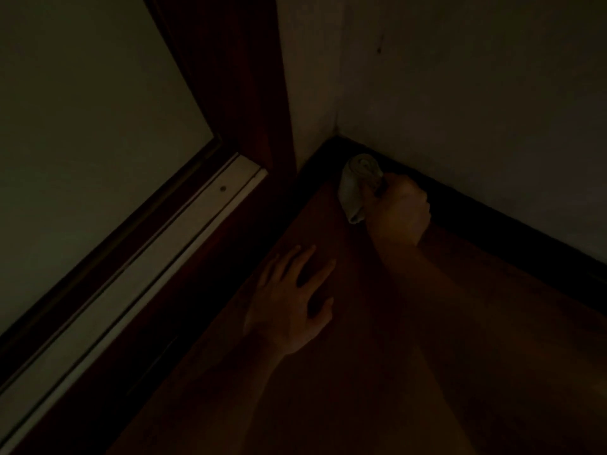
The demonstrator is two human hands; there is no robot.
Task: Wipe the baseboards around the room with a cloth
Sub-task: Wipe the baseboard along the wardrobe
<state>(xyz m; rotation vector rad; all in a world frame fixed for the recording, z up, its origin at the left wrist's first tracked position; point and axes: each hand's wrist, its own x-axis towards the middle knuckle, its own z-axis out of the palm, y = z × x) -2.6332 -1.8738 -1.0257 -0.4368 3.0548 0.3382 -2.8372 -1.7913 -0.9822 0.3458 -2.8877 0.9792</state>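
- The right hand (399, 208) is closed in a fist round a bunched pale cloth (359, 182). The wad sticks out past the knuckles and sits against the dark baseboard (509, 234), just beside the room's corner.
- The left hand (292, 300) holds nothing. It lies flat on the reddish-brown floor (328, 389) with fingers spread, apparently as a prop, well apart from the cloth.
- The step in hand looks like wiping the corner end of the baseboard. To do it well, I would push a fold of cloth right into the angle where the two boards meet, then draw it along the top edge and the face in one long pass.
- In this dim light dust is hard to see, so overlapping strokes seem safer than spot wiping.
- The pale wall (460, 93) rises above the board. To the left stand a dark wooden door frame (230, 77) and a light threshold strip (164, 257).
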